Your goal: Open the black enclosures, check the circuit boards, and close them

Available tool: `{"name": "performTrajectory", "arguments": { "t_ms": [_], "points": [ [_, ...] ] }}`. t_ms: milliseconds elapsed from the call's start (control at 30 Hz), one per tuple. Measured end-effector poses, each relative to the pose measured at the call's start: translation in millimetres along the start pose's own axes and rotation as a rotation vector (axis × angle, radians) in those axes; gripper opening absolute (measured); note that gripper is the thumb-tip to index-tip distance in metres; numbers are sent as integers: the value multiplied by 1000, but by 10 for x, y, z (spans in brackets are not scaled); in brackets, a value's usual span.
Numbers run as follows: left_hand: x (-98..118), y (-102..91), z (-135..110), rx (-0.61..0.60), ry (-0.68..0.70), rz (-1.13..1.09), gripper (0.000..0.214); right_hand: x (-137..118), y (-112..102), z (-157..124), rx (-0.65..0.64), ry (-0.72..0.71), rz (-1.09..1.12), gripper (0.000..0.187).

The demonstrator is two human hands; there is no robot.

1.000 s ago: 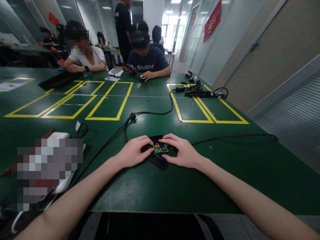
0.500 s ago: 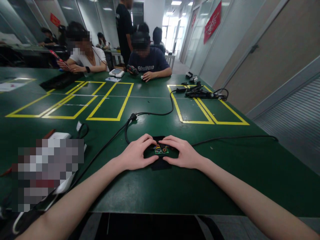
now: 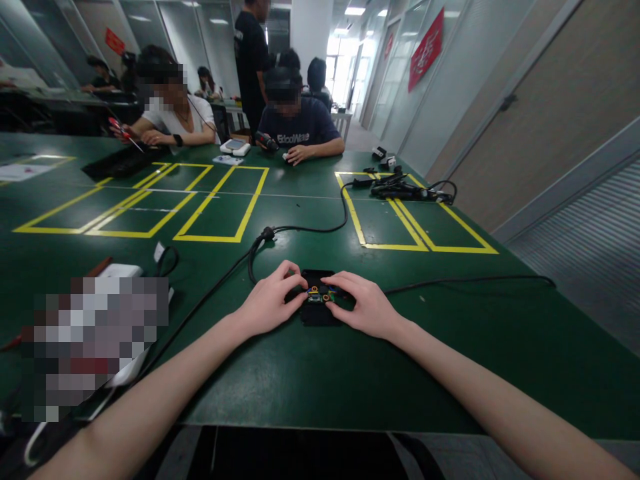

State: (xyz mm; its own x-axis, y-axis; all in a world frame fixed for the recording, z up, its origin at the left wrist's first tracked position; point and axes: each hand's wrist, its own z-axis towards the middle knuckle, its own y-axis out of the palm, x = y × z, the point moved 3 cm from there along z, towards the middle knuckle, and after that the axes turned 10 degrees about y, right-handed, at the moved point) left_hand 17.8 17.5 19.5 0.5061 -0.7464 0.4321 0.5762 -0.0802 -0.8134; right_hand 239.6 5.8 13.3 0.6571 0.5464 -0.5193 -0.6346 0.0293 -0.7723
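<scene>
A small green circuit board [image 3: 316, 298] with copper-coloured ring parts and short coloured wires is in front of me. Under and around it is a flat black case part [image 3: 321, 317] on the green table. My left hand [image 3: 270, 299] pinches the board's left edge with thumb and fingers. From the other side, my right hand [image 3: 364, 305] grips its right edge, its fingertips curled over part of it. Whether the board rests in the black part or slightly above it, I cannot tell.
A black cable [image 3: 225, 275] with a plug [image 3: 268, 233] crosses the table on the left. Another black cable [image 3: 470, 278] runs to the right. Yellow tape outlines [image 3: 220, 238] mark the table. A bundle of black cables [image 3: 407, 187] lies farther back. Two people sit opposite.
Both hands have shifted slightly, the left thumb moving up to the board's edge. More of the black part shows. Across the table, a person's red-handled tool has tilted down.
</scene>
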Motion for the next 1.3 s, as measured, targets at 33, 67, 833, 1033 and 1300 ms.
{"name": "performTrajectory", "arguments": {
  "t_ms": [33,67,833,1033,1300],
  "points": [
    [-8,5,1,2,-2,6,11,0,0,1,5,6,-8,39],
    [-15,9,3,-3,1,10,11,1,1,2,8,10,-14,39],
    [-62,-129,54,69,-24,7,21,272,-246,90,-142,194,-250,42],
    [-19,-162,58,138,-23,-77,13,247,-271,68,-88,201,-226,46],
    [29,-183,44,121,-30,-227,11,202,-263,32,-114,149,-95,48]
  ]
}}
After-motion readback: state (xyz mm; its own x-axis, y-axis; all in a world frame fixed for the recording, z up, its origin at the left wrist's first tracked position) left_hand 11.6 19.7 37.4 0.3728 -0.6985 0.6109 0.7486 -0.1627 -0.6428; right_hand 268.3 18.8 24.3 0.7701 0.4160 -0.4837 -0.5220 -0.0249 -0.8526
